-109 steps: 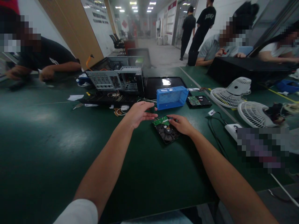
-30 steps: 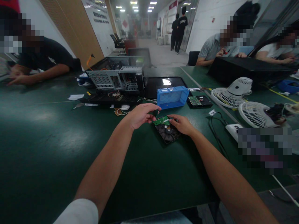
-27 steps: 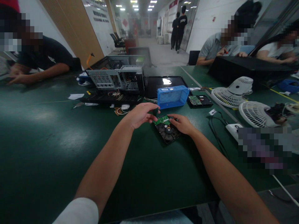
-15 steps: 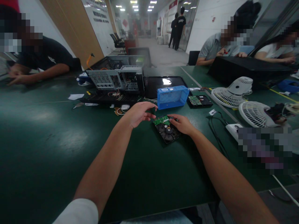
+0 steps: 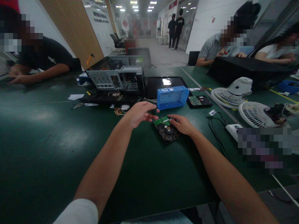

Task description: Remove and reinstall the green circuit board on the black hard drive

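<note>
A hard drive [image 5: 167,132] lies on the green table, its green circuit board at the far end and its dark metal body toward me. My right hand [image 5: 182,123] grips its right side, thumb and fingers at the edge of the board. Just above the board's far left corner is my left hand [image 5: 143,113], with the fingers curled round a small dark tool handle [image 5: 154,111]. The lower end of that handle is hidden by my fingers, so I cannot tell whether it touches the drive.
A blue plastic bin [image 5: 173,98] stands on its side behind the drive, with a second hard drive [image 5: 199,101] to its right. An opened computer case [image 5: 114,79] sits at the back left. White fan parts [image 5: 225,97], a power strip [image 5: 233,128] and cables lie right. People sit around the table.
My left hand has shifted very slightly to the right, its fingertips closer to the board. The right hand and the hard drive stay in place.
</note>
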`<state>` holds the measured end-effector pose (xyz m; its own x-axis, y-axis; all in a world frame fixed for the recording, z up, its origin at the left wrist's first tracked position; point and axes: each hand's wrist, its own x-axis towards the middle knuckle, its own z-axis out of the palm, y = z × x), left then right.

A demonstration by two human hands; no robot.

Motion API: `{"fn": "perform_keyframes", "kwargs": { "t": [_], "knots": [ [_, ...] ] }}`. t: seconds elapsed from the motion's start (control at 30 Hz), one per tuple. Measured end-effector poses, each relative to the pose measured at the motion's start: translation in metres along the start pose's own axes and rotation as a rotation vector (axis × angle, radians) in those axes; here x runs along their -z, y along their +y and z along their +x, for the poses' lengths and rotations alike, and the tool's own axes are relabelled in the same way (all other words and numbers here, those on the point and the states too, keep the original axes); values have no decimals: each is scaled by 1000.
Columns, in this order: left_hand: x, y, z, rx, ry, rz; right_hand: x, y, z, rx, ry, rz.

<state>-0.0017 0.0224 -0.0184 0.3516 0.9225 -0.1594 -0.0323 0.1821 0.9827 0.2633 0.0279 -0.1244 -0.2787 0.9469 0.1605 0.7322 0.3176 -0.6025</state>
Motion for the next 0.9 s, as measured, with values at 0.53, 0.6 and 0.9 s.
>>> {"fn": "perform_keyframes", "kwargs": {
  "t": [0.53,0.6,0.9],
  "knots": [
    [1,-2,2,9,-18,-24,0,-1,0,-10,-5,5],
    [0,-2,2,18,-4,-51,0,0,0,-8,1,6],
    [-1,-3,4,8,8,-61,-1,2,1,6,1,14]
  ]
}}
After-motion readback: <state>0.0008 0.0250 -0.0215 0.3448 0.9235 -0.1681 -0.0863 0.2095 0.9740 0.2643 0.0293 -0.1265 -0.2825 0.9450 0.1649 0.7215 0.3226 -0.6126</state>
